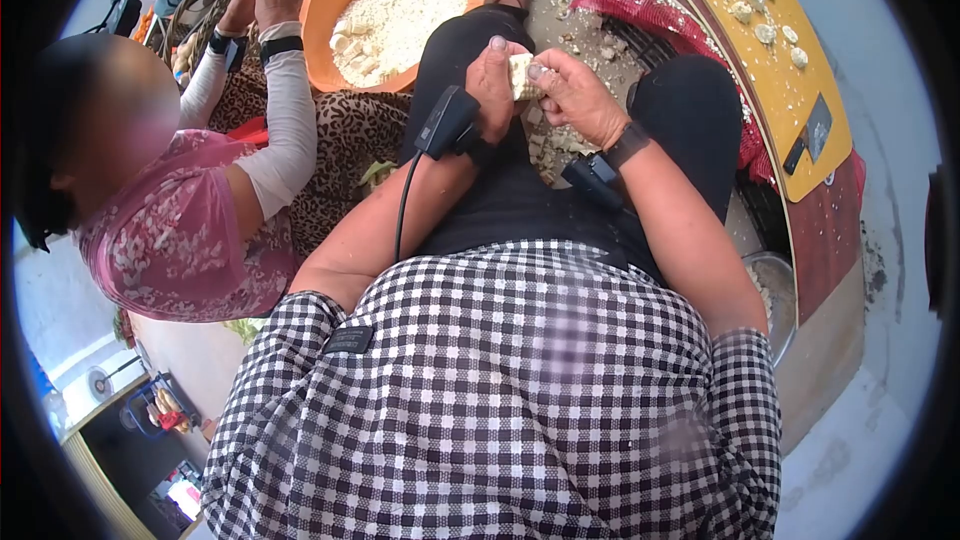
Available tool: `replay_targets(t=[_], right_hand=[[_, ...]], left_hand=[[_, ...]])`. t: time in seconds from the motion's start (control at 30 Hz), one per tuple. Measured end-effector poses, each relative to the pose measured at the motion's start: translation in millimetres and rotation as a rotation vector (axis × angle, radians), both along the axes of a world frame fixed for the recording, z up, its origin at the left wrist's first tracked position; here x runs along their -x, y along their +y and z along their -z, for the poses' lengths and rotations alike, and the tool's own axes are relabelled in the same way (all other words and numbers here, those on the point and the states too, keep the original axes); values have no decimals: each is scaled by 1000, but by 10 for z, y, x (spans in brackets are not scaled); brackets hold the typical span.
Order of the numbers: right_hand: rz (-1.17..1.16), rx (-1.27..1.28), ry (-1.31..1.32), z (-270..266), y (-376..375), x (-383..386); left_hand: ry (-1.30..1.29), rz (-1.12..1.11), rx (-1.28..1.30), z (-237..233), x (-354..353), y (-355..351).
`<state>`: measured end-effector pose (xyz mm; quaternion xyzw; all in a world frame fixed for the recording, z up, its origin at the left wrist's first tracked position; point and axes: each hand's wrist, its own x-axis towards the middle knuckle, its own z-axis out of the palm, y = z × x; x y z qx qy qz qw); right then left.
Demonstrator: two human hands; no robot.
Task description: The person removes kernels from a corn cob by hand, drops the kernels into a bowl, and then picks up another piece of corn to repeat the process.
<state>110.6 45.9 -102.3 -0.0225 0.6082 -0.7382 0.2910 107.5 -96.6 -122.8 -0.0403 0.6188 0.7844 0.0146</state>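
Note:
Between my two hands, above my lap, is a short pale corn cob piece (521, 77). My left hand (491, 90) is closed round its left side, thumb up. My right hand (578, 95) pinches its right side with thumb and fingers. Past my left knee, an orange basin (318, 25) holds a heap of pale kernels (400, 20). Pale scraps (560, 150) lie on the floor between my legs.
A co-worker (190, 210) sits close at my left, both hands raised near the basin. At the right, a yellow board (770, 60) bears several pale pieces and a knife (810, 135). A red mesh bag (655, 15) lies beside that table.

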Motion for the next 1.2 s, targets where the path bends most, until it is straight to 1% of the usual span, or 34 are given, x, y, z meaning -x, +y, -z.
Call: replay_targets(t=[0.1, 0.2, 0.3, 0.4, 0.5, 0.6, 0.7, 0.8, 0.9, 1.0, 1.1, 1.2], right_hand=[[-4, 136, -45, -17, 9, -14], [25, 193, -56, -7, 10, -7], [-11, 51, 50, -36, 23, -23], [35, -153, 150, -38, 35, -52], [111, -221, 254, 2, 40, -39], [246, -322, 415, -11, 14, -47], [280, -326, 421, -65, -3, -49], [285, -363, 505, -56, -13, -48], [298, -370, 556, -73, -28, -58], [261, -393, 566, -63, -11, -55], [268, -384, 552, -82, -20, -69], [223, -406, 472, -105, -3, -84]], left_hand=[[-31, -9, -40, 14, -7, -7], [-7, -16, -27, 16, -17, -6], [-18, -32, 9, 12, -18, 1], [-20, 7, -36, 39, -9, 3], [40, -13, 37, 50, -9, 22], [-4, -19, 33, 61, -4, 36], [-22, -17, 58, 39, -7, 30], [44, -45, 142, 63, 9, 41], [67, -59, 164, 65, 14, 54], [19, -31, 147, -7, -19, 28], [25, -36, 174, -25, -19, 27], [49, -37, 200, 44, -2, 15]])
